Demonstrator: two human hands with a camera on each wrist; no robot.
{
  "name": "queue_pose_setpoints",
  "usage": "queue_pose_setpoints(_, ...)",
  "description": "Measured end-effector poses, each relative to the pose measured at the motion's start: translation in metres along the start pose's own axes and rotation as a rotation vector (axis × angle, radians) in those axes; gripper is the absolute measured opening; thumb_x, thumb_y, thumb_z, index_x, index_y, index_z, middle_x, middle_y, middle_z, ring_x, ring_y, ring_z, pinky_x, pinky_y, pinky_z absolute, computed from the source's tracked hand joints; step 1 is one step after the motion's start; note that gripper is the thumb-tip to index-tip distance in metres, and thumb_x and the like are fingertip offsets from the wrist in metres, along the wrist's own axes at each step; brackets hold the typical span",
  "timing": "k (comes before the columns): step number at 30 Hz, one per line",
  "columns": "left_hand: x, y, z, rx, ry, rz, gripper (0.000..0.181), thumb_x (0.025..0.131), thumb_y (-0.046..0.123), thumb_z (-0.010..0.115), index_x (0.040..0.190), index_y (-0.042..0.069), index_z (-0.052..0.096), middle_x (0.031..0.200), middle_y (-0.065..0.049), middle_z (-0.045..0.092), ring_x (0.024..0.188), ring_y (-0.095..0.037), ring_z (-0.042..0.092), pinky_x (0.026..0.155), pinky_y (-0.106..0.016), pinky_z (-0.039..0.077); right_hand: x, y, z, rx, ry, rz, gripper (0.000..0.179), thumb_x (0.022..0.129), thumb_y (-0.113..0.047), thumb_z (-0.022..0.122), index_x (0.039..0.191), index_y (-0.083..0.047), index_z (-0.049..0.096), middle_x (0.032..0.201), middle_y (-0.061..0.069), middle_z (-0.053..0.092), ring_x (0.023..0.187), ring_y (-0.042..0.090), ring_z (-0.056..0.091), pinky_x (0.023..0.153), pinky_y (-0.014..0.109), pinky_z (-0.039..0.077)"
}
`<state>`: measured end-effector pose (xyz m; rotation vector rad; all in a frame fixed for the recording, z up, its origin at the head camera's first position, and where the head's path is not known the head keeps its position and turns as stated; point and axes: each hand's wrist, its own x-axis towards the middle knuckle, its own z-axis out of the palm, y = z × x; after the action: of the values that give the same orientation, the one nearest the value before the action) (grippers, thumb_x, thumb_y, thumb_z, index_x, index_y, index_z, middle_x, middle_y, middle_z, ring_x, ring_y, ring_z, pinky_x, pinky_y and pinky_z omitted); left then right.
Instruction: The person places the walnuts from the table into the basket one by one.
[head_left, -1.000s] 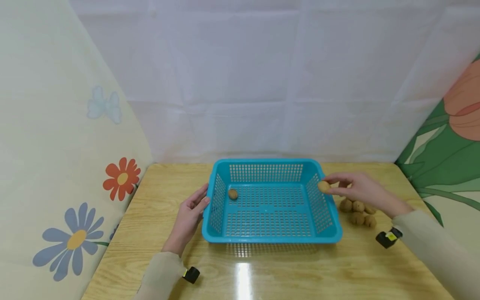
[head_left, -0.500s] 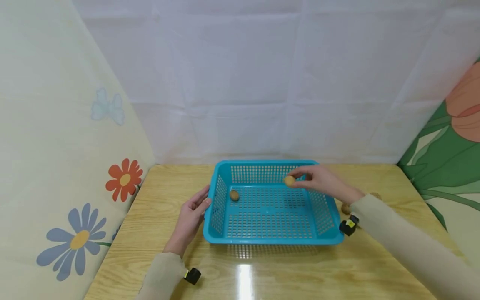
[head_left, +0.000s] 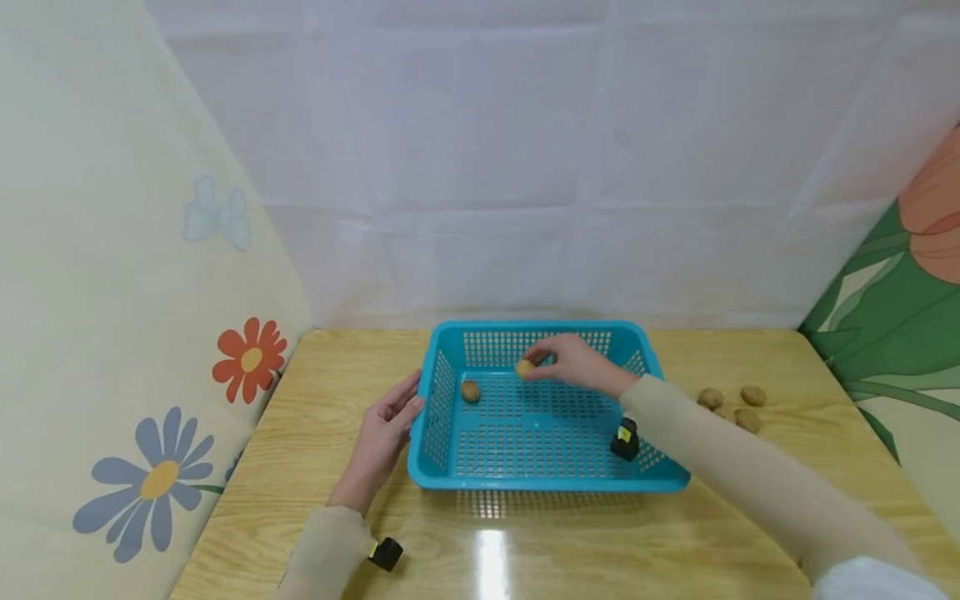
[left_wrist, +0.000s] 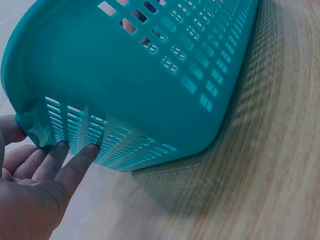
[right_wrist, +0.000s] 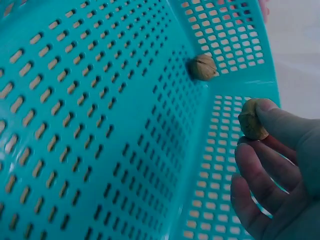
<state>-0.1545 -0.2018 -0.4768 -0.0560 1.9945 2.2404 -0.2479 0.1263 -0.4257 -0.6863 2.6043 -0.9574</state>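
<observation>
A blue plastic basket [head_left: 536,483] with slotted walls stands on the table. My left hand [head_left: 381,437] holds its left end, the thumb at the rim and the fingertips against the outer wall in the left wrist view. Above the basket floor, my right hand [head_left: 577,364] pinches a walnut [right_wrist: 253,119] between thumb and fingers, close to the far wall. Another walnut [head_left: 470,391] lies on the basket floor near the left wall; the right wrist view shows this walnut [right_wrist: 202,67] too.
Several loose walnuts [head_left: 747,419] lie on the wooden table [head_left: 570,550] to the right of the basket, beyond my right forearm. A white cloth [head_left: 480,167] hangs behind the table, and flower-patterned sheets [head_left: 90,317] flank it.
My right hand has carried the walnut leftward from over the basket's right rim to above its middle. The left hand has stayed at the left end.
</observation>
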Motion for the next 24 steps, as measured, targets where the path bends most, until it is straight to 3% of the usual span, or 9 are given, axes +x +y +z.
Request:
queue_pose_setpoints(14,-0.001,-0.003,-0.001,0.006,-0.003,0.01,0.054,0.108,0.021,0.06,0.159,0.012,0.044,0.16,-0.01,0.048,0.124,-0.007,0.063,0.097,-0.032,0.058,0.043,-0.012,0.067,-0.03,-0.009,0.001,0.032,0.095,-0.028,0.079,0.121,-0.01,0.072,0.11,0.005,0.074,0.105,0.023,0.068,0.089,0.041,0.057)
queue_pose_setpoints(24,0.0,-0.004,-0.002,-0.002,-0.01,0.014,0.055,0.108,0.021,0.059,0.16,0.012,0.043,0.161,-0.01,0.046,0.123,-0.007,0.064,0.096,-0.032,0.058,0.05,-0.011,0.076,-0.003,0.012,0.031,0.036,0.097,-0.031,0.077,0.126,-0.012,0.07,0.109,0.003,0.073,0.102,0.02,0.067,0.088,0.041,0.057)
